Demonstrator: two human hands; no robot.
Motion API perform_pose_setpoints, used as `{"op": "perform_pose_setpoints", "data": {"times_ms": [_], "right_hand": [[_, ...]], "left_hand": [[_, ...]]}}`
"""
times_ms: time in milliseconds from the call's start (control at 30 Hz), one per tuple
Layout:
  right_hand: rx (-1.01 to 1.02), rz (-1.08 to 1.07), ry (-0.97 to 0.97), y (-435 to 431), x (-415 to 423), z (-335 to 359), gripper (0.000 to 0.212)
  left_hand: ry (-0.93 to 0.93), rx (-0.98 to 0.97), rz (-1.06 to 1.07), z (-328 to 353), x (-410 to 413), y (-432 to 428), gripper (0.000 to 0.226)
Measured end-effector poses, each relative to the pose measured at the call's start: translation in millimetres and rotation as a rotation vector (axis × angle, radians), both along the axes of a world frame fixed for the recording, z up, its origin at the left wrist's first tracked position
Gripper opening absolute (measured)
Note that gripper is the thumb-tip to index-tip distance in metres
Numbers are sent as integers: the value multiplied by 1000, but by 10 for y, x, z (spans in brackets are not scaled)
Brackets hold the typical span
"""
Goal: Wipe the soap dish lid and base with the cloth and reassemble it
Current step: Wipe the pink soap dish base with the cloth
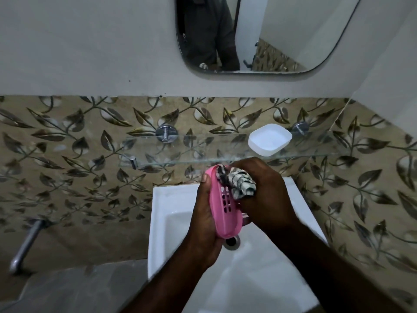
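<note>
**Desk:** What is the head camera giving you?

**Operator:** I see both hands raised over the white ceramic basin (158,211). The left hand (207,213) grips a pink oval plastic soap dish piece (223,206) along its long left side. The thumb lies on the upper rim and the fingers are curled round behind it (I can barely make out their tips past the lower right edge).

**Desk:** How does that piece sit?

**Operator:** It sits tilted up on its edge, with its face of rectangular slots turned toward the right hand (261,193). Its lower end hangs above the basin's metal drain (232,241), clear of the basin itself.

**Desk:** And the right hand?

**Operator:** Its fingers are closed tight round a bunched black-and-white patterned cloth (241,181). I see the cloth pressed against the upper half of the slotted face.

**Desk:** Where is the other half?

**Operator:** A white rounded-square plastic soap dish tray (269,138) rests open side up on the clear glass shelf (158,150). It is toward the shelf's right end, just beside the right chrome bracket (300,128), and neither hand touches it.

**Desk:** Anything else?

**Operator:** Brown leaf-patterned tiles (67,154) are behind the shelf. A rounded wall mirror (282,30) hangs above it, and a chrome pipe (27,242) is at lower left.
</note>
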State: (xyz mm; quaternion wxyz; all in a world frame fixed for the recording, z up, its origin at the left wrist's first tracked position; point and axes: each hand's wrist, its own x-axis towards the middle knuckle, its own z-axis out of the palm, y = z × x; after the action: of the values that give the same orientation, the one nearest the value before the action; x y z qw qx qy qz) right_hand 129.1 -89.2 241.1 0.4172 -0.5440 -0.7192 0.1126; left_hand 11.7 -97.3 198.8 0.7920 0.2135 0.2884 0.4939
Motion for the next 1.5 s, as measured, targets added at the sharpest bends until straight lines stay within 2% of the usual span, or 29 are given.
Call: {"op": "perform_pose_setpoints", "data": {"times_ms": [67,133,200,267,300,333,400,433,500,600,667,767,867,933,1033,1100,1133,1200,1267,1433,1500], "right_hand": [[52,13,-66,-93,-32,-48,27],[92,119,-179,-295,-111,-155,19],[23,234,-238,-440,-132,-290,19],[-56,270,-208,-455,-61,-345,18],[-103,276,-99,-449,-20,-335,17],[-202,283,122,-445,1,-292,18],[-439,262,753,-403,32,-133,18],[-479,242,987,-371,57,-80,24],[-423,164,1145,-292,94,-47,38],[-369,105,1253,-229,105,-24,38],[-361,46,1159,-245,123,-66,32],[-260,-86,722,-222,111,-78,32],[-226,-59,448,-162,-54,-46,22],[-121,-41,224,-178,-187,-33,26],[39,142,31,-278,-293,-62,33],[106,159,-108,-271,-246,-61,32],[142,151,-148,-215,-200,-56,27],[172,116,-204,-92,-110,-25,23],[143,55,-242,-15,-55,13,27],[10,-68,-100,-104,-78,-48,40],[-40,-132,-9,-119,-79,-96,36]], "left_hand": [[-8,-30,-20,-19,-20,21,65],[-34,-79,-26,-49,-87,77,73],[-17,-90,21,-89,-145,122,76],[14,-93,41,-112,-172,127,74],[16,-105,49,-121,-170,110,70],[-4,-118,50,-127,-166,91,66],[-70,-135,35,-124,-159,85,68],[-104,-124,31,-124,-166,89,71],[-167,-94,26,-141,-189,116,75],[-235,-96,-7,-136,-202,119,72],[-230,-107,-26,-138,-212,100,69],[-163,-93,-22,-140,-208,68,63],[7,-51,-6,-122,-133,35,56],[26,-48,28,-59,-99,35,53],[59,-18,-8,-19,-127,58,46],[17,17,-57,4,-125,51,68],[3,19,-58,33,-103,38,74],[20,6,-48,12,-68,64,56],[55,-28,41,40,-46,51,43],[180,44,74,13,-40,-42,42],[225,52,71,6,-33,-76,42]]}}
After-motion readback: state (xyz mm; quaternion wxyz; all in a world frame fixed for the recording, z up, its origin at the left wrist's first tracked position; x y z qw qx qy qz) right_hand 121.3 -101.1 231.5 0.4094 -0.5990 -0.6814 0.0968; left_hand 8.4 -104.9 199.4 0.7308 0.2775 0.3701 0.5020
